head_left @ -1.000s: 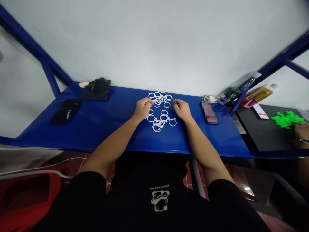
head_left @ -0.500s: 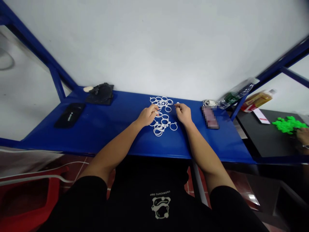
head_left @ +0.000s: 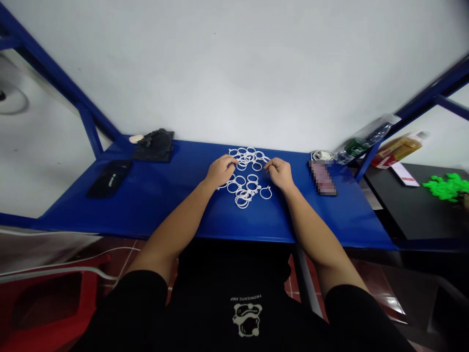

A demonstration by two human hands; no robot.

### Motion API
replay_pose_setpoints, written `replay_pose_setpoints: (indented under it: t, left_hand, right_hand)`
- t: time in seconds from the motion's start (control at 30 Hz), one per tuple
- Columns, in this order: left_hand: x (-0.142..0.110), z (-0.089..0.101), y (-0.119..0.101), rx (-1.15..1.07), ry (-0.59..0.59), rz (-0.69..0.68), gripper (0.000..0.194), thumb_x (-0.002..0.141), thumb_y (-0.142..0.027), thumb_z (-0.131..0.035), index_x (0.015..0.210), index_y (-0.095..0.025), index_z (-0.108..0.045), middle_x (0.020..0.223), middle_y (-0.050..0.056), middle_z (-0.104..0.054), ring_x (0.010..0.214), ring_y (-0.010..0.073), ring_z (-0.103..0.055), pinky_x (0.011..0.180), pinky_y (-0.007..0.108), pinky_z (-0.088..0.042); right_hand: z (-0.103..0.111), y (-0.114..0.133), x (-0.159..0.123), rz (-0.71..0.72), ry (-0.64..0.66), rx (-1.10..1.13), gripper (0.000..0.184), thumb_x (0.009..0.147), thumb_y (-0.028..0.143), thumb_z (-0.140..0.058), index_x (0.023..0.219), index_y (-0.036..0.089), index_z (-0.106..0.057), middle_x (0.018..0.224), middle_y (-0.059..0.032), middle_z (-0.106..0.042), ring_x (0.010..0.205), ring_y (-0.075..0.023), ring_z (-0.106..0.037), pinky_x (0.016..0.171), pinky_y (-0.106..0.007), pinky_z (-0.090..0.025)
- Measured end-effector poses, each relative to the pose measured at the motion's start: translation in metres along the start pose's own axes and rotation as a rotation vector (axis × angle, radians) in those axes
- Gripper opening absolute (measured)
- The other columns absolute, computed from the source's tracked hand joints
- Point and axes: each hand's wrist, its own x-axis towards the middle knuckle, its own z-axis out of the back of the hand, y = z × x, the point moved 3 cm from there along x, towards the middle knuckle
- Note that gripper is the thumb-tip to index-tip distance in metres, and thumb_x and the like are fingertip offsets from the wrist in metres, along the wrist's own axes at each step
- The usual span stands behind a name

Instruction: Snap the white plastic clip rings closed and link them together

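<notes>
Several thin white rings, each with a small tab, lie in two loose clusters on the blue table (head_left: 176, 200): a far cluster (head_left: 246, 159) near the wall and a near cluster (head_left: 242, 195). At the left edge of the rings is my left hand (head_left: 221, 169), its fingers curled together against the far cluster; whatever it pinches is hidden. Part of a ring shows below its palm. My right hand (head_left: 279, 172) is closed in a pinch at the right side, with the edge of a white ring (head_left: 266, 159) at its fingertips. One single ring (head_left: 266, 193) lies just below that hand.
A black pouch (head_left: 109, 179) and dark crumpled plastic (head_left: 156, 144) lie at left. To the right are a phone-like blurred object (head_left: 323, 178), a coiled white cable (head_left: 322, 155) and bottles (head_left: 357, 146). Green pieces (head_left: 445, 187) and another person's hand are on the black neighbouring table.
My left hand has shifted slightly left, and a ring now shows beneath it. My right hand stays pinched in nearly the same place. The view has turned slightly.
</notes>
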Motion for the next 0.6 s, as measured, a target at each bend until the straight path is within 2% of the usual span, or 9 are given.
replay_pose_setpoints:
  t: [0.13,0.17,0.27,0.33,0.37,0.43,0.53,0.6]
  left_hand:
    - [0.013,-0.005,0.018,0.035,0.024,0.076,0.037,0.088,-0.012,-0.068,0.12,-0.026,-0.081,0.136,0.01,-0.071,0.119,0.0302,-0.071,0.105,0.044,-0.058]
    - [0.014,-0.007,0.021,0.052,0.031,0.088,0.035,0.088,-0.014,-0.071,0.119,-0.027,-0.081,0.138,0.01,-0.069,0.119,0.0311,-0.07,0.105,0.044,-0.059]
    - [0.013,-0.012,0.025,0.104,0.041,0.101,0.022,0.086,-0.018,-0.077,0.105,-0.026,-0.083,0.142,0.011,-0.065,0.115,0.0316,-0.07,0.102,0.046,-0.06]
    - [0.01,-0.014,0.026,0.119,0.041,0.094,0.01,0.085,-0.019,-0.079,0.093,-0.023,-0.081,0.143,0.012,-0.064,0.11,0.0311,-0.071,0.099,0.046,-0.061]
    - [0.009,-0.014,0.026,0.119,0.039,0.09,0.005,0.085,-0.019,-0.079,0.088,-0.022,-0.079,0.143,0.012,-0.064,0.108,0.0308,-0.071,0.098,0.047,-0.06]
    - [0.007,-0.014,0.025,0.103,0.036,0.089,0.007,0.084,-0.018,-0.079,0.08,-0.022,-0.075,0.143,0.013,-0.065,0.106,0.0302,-0.071,0.098,0.046,-0.06]
    - [0.004,-0.012,0.023,0.059,0.031,0.101,0.01,0.086,-0.019,-0.078,0.079,-0.022,-0.072,0.142,0.012,-0.067,0.107,0.0296,-0.071,0.101,0.046,-0.058]
    - [0.002,-0.009,0.022,0.024,0.012,0.113,0.01,0.09,-0.02,-0.075,0.082,-0.022,-0.071,0.143,0.013,-0.067,0.108,0.0291,-0.072,0.104,0.046,-0.058]
  right_hand:
    - [-0.003,0.006,-0.003,-0.015,0.061,-0.038,0.04,0.087,0.018,-0.053,0.121,0.021,-0.074,0.098,-0.0058,-0.083,0.085,-0.0252,-0.075,0.083,-0.037,-0.059]
    - [-0.003,0.007,-0.003,-0.013,0.076,-0.06,0.04,0.087,0.019,-0.053,0.12,0.021,-0.075,0.1,-0.0062,-0.083,0.087,-0.0259,-0.076,0.083,-0.038,-0.059]
    - [0.0,0.01,-0.003,0.064,0.14,-0.086,0.028,0.088,0.02,-0.053,0.094,0.022,-0.08,0.101,-0.007,-0.084,0.094,-0.027,-0.078,0.091,-0.039,-0.059]
    - [0.002,0.011,-0.002,0.112,0.194,-0.052,0.028,0.088,0.019,-0.052,0.085,0.023,-0.079,0.099,-0.0059,-0.085,0.095,-0.0262,-0.078,0.093,-0.039,-0.06]
    - [0.003,0.011,-0.002,0.117,0.206,-0.04,0.029,0.088,0.019,-0.052,0.086,0.023,-0.08,0.098,-0.0053,-0.084,0.093,-0.0257,-0.079,0.093,-0.039,-0.06]
    - [0.006,0.009,-0.001,0.099,0.174,-0.048,0.031,0.088,0.019,-0.051,0.092,0.022,-0.082,0.097,-0.0051,-0.084,0.091,-0.0256,-0.078,0.091,-0.039,-0.06]
    - [0.008,0.006,0.0,0.078,0.088,-0.113,0.034,0.088,0.018,-0.051,0.101,0.021,-0.083,0.104,-0.0075,-0.084,0.096,-0.0274,-0.077,0.094,-0.042,-0.06]
    - [0.005,0.005,0.0,0.083,0.112,-0.139,0.036,0.091,0.021,-0.054,0.112,0.02,-0.082,0.116,-0.0092,-0.083,0.102,-0.0287,-0.076,0.097,-0.044,-0.06]
